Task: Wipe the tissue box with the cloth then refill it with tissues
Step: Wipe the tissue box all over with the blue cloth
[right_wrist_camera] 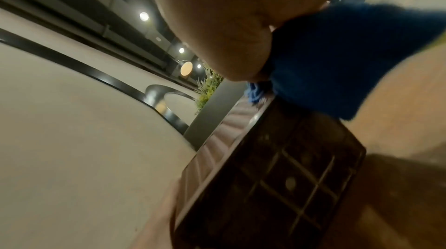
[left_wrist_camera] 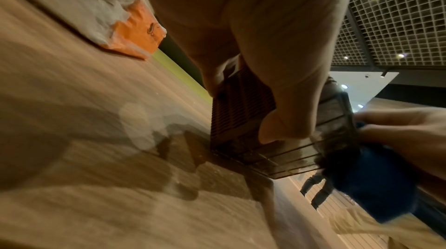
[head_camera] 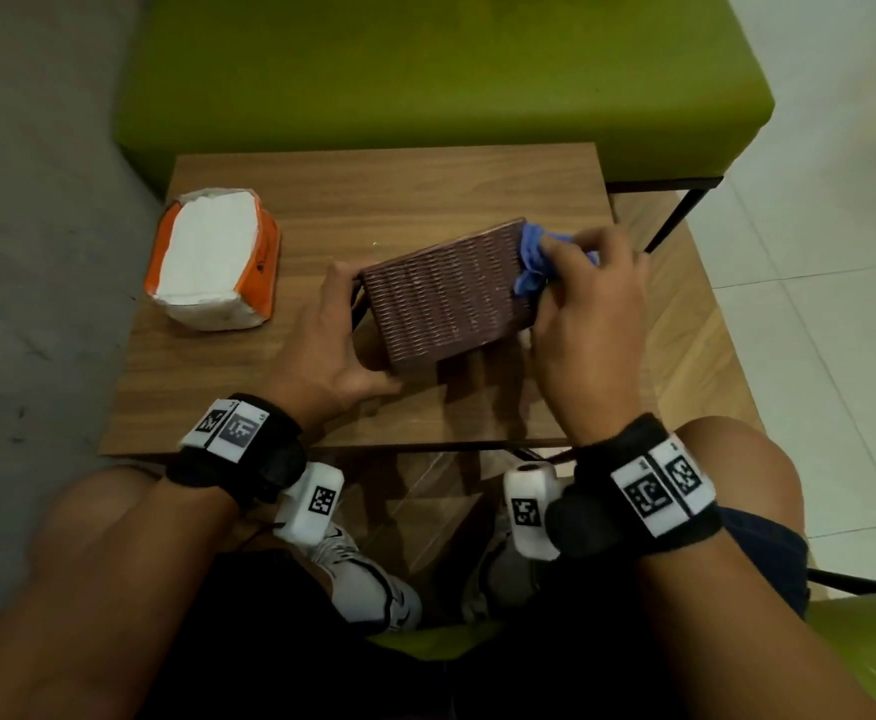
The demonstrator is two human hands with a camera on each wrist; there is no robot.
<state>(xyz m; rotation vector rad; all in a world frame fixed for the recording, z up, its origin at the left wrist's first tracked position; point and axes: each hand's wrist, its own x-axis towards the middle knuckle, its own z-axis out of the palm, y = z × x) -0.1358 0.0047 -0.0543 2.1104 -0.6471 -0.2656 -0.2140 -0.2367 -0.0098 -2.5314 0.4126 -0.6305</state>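
Note:
A brown ribbed tissue box (head_camera: 446, 296) is tilted up off the wooden table (head_camera: 399, 189) near its middle. My left hand (head_camera: 332, 335) grips the box's left end, thumb on the near side and fingers behind. My right hand (head_camera: 589, 304) holds a bunched blue cloth (head_camera: 532, 257) against the box's right end. In the left wrist view my left thumb presses the box (left_wrist_camera: 241, 106), with the cloth (left_wrist_camera: 371, 182) at the far end. The right wrist view has the cloth (right_wrist_camera: 337, 58) pinched above the box's dark gridded face (right_wrist_camera: 277, 182). An orange pack of white tissues (head_camera: 212, 259) lies at the table's left.
A green bench (head_camera: 441, 70) stands right behind the table. The table's near edge runs just past my wrists, with my knees and shoes below it. Tiled floor lies to the right. The tissue pack (left_wrist_camera: 130, 30) sits close to my left hand.

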